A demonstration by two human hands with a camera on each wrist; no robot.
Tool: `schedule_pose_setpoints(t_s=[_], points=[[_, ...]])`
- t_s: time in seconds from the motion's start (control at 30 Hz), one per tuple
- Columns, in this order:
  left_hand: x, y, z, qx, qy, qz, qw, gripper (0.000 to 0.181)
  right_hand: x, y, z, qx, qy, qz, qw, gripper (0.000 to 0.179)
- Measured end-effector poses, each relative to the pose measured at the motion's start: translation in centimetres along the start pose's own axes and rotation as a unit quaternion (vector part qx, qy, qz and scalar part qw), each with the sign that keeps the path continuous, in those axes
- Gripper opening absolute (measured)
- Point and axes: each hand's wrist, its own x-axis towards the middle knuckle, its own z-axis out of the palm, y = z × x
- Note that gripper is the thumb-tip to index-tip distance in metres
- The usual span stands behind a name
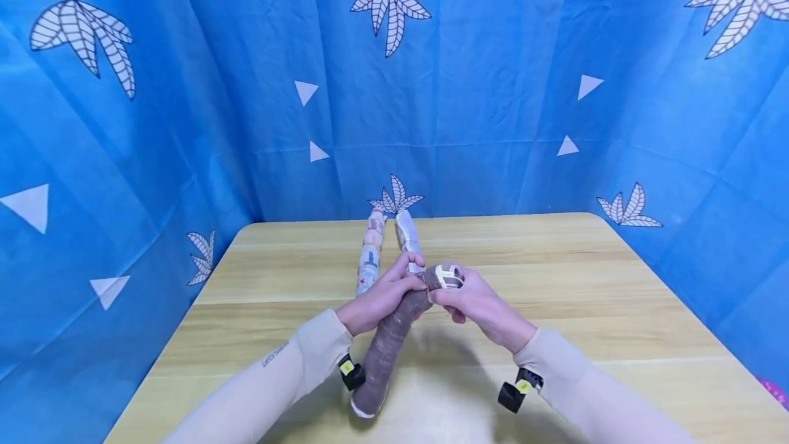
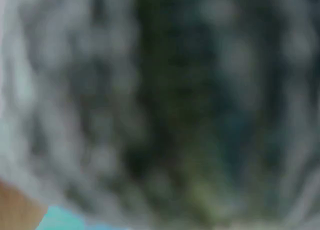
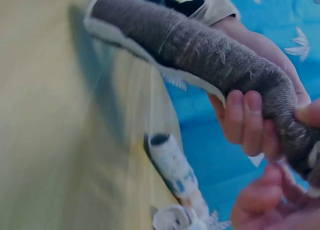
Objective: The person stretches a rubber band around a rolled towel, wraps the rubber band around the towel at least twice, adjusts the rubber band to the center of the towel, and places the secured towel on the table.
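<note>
A long brown knitted cloth roll (image 1: 390, 348) with a white edge slants up from the table in the head view, its upper end bent over to the right. My left hand (image 1: 385, 299) grips it just below the bend, with fingers curled round it in the right wrist view. My right hand (image 1: 483, 303) holds the bent end, where a white-and-brown patterned part (image 1: 448, 276) shows. In the left wrist view, blurred grey-brown knit (image 2: 100, 115) fills nearly everything, and neither hand's grip can be made out there.
Behind the hands, a patterned cloth roll (image 1: 370, 259) and a whitish roll (image 1: 407, 231) lie on the wooden table (image 1: 555, 334). Blue curtains (image 1: 493, 88) with leaf prints hang round the back and sides of the table.
</note>
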Motion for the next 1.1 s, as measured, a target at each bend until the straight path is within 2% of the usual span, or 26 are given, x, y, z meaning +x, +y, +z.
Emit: schedule_pose_setpoints(t_s=[0.1, 0.2, 0.3, 0.47, 0.6, 0.73, 0.87, 0.97, 1.03, 1.1], points=[[-0.3, 0.3, 0.2, -0.035, 0.010, 0.009, 0.9993, 0.024, -0.1, -0.1, 0.2, 0.048, -0.032, -0.004, 0.9983, 0.042], [-0.6, 0.7, 0.4, -0.067, 0.025, 0.020, 0.9973, 0.025, -0.2, -0.1, 0.3, 0.099, -0.043, -0.020, 0.9939, 0.047], [-0.8, 1.1, 0.6, -0.091, 0.022, 0.023, 0.9954, 0.024, -0.4, 0.0, 0.4, 0.144, -0.051, -0.033, 0.9877, 0.053], [-0.9, 1.0, 0.7, -0.107, -0.014, 0.020, 0.9940, 0.020, -0.6, 0.5, 0.1, 0.192, -0.074, -0.046, 0.9776, 0.052], [-1.0, 0.8, 0.5, -0.114, -0.046, 0.021, 0.9922, 0.020, -0.3, 1.1, -0.6, 0.213, -0.137, -0.058, 0.9656, 0.042], [-1.2, 0.8, 0.3, -0.114, -0.086, 0.030, 0.9893, 0.021, 0.5, 1.8, -1.5, 0.233, -0.207, -0.077, 0.9471, 0.031], [-1.4, 1.0, 0.1, -0.102, -0.106, 0.037, 0.9884, 0.023, 1.0, 2.4, -1.9, 0.248, -0.239, -0.086, 0.9349, 0.031], [-1.5, 1.1, 0.0, -0.089, -0.101, 0.033, 0.9903, 0.026, 1.2, 2.3, -2.0, 0.243, -0.224, -0.087, 0.9398, 0.033], [-1.5, 1.1, -0.1, -0.068, -0.087, 0.033, 0.9933, 0.028, 1.1, 2.2, -2.0, 0.226, -0.193, -0.090, 0.9506, 0.034], [-1.4, 1.1, -0.2, -0.024, -0.064, 0.035, 0.9970, 0.029, 1.0, 2.0, -2.1, 0.206, -0.156, -0.091, 0.9618, 0.035]])
